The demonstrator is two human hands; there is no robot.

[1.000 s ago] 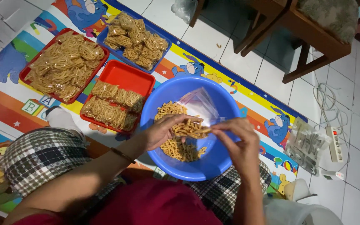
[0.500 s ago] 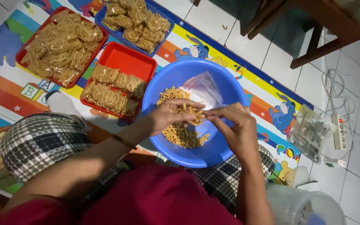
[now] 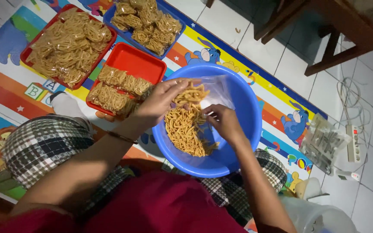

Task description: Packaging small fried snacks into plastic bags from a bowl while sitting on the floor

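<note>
Trays first, far left: big red tray heaped w/ packed golden noodle snacks, a blue tray above it w/ more packs, then a smaller red tray half filled, two rows of packs along its near side. All sit on a bright cartoon play mat.

Left hand comes next, over the rim of the blue basin. Fingers are curled, pinching a clump of loose snacks at the mouth of the clear plastic bag. Bag is inside the basin, toward its far side, part filled, above the loose pile.

Right hand is just beside it, fingertips pressed together on the bag's edge; can't tell exactly how much film they grip, it's mostly see-through.

Risks, as I judge: the thin bag mouth could fold shut if the right-hand pinch slips, so the clump lands back in the basin. Brittle strands may snap if squeezed too hard.

Far right: wooden table leg, power strip w/ cable on the tiles, stack of empty bags.
</note>
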